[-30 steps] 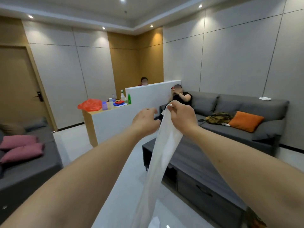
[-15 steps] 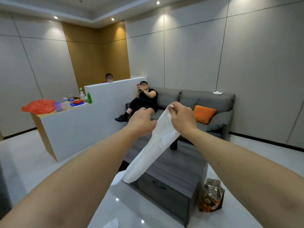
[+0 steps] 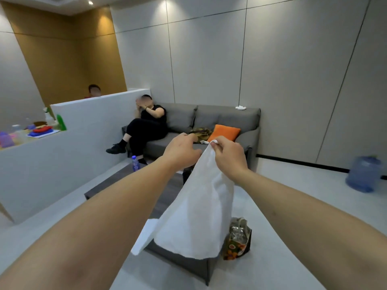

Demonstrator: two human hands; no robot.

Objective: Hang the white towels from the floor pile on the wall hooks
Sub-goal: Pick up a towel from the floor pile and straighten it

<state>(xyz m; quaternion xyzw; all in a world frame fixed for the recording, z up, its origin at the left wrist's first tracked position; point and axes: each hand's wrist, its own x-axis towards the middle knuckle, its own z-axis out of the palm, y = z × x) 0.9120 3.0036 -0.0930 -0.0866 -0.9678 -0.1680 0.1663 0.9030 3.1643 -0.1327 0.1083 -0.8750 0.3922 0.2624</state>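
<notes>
White towel (image 3: 201, 210): hangs in the air from its top corner, above a grey coffee table (image 3: 167, 191).
Right hand (image 3: 227, 156): fingers pinch that corner.
Left hand (image 3: 181, 150): fingers curled beside the towel; grip unclear.
Writing: none readable.

No text, label, brand, number or sign can be read anywhere. A printed pattern is carried by the bag (image 3: 237, 239) on the floor below the right hand (image 3: 227, 158), but no letters can be made out on it. A label is borne by the small bottle (image 3: 135, 163) to the left of the left hand (image 3: 181, 150), yet it is too small and blurred to be read.
</notes>
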